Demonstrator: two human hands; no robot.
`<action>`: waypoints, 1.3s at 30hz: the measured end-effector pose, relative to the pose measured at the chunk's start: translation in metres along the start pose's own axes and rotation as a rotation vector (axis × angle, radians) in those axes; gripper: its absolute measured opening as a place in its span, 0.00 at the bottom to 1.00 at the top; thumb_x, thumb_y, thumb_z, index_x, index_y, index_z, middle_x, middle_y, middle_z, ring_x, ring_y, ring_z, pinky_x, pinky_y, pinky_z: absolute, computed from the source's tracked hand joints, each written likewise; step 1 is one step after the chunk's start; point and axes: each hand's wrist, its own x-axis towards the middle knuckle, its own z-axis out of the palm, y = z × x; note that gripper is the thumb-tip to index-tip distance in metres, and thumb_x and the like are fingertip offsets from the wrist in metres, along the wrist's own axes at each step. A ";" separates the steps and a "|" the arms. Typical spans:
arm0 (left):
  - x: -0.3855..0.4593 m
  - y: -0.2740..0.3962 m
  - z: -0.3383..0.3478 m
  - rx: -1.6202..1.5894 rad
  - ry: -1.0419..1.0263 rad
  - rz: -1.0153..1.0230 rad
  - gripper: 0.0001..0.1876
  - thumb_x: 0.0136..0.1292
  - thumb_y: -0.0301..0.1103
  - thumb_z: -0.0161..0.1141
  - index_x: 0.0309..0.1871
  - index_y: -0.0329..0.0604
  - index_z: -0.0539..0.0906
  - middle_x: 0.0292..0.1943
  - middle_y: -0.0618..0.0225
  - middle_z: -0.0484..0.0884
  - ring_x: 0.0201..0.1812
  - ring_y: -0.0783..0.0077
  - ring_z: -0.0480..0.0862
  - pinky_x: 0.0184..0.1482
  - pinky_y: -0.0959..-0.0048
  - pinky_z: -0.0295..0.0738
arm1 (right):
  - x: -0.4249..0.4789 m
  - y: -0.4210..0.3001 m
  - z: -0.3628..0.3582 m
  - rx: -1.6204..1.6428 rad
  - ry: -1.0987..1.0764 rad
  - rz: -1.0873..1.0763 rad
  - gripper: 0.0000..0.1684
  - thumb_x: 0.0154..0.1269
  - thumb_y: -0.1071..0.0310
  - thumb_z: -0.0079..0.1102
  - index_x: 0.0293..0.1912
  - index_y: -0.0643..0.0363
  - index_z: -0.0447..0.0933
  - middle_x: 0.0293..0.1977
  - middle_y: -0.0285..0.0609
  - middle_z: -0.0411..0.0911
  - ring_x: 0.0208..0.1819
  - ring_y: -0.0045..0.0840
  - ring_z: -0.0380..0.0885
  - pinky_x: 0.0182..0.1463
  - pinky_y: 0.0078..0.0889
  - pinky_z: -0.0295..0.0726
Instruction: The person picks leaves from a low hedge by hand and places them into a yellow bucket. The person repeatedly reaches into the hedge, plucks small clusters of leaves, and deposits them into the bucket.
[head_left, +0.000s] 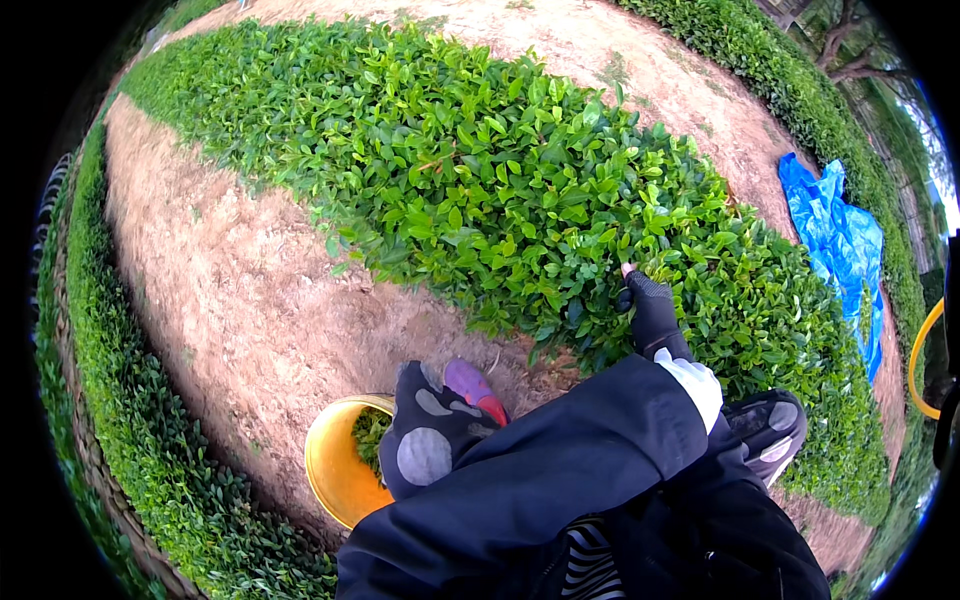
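Observation:
My left hand (653, 311), in a dark glove with a bare fingertip showing, reaches into the near side of a row of leafy green bushes (495, 180). Leaves cover part of the fingers, so whether they grip anything is hidden. A dark sleeve with a white cuff (691, 384) covers the arm. My right hand is not in view. Beside my patterned trouser leg, a yellow bucket (330, 461) stands tilted on the soil, with green leaves (369, 439) inside. The leg hides part of its opening.
Bare soil (247, 300) runs along the near side of the row, where my purple and red shoe (472, 382) rests. A blue plastic sheet (844, 240) lies beyond the bushes at right. Other hedge rows (142, 420) curve along both sides. A yellow ring-shaped edge (921, 360) shows at far right.

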 end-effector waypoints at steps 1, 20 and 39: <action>0.000 0.000 -0.005 -0.009 -0.013 0.010 0.15 0.54 0.33 0.55 0.44 0.36 0.79 0.33 0.63 0.79 0.37 0.63 0.80 0.48 0.56 0.69 | 0.008 0.003 -0.001 -0.005 0.034 -0.081 0.11 0.59 0.67 0.62 0.41 0.57 0.74 0.24 0.32 0.71 0.20 0.17 0.67 0.24 0.20 0.68; -0.002 -0.008 -0.017 -0.100 -0.060 0.063 0.18 0.54 0.33 0.55 0.49 0.37 0.77 0.36 0.58 0.78 0.39 0.62 0.79 0.51 0.52 0.69 | 0.047 0.001 0.003 -0.273 -0.019 -0.416 0.18 0.59 0.77 0.56 0.50 0.55 0.74 0.28 0.32 0.74 0.20 0.15 0.71 0.23 0.18 0.73; 0.000 -0.003 -0.008 -0.044 0.026 0.043 0.17 0.51 0.31 0.57 0.45 0.33 0.77 0.30 0.60 0.79 0.33 0.62 0.80 0.48 0.55 0.70 | 0.044 0.011 -0.003 -0.374 -0.117 -0.401 0.16 0.57 0.74 0.61 0.47 0.59 0.75 0.41 0.39 0.80 0.35 0.19 0.77 0.38 0.21 0.75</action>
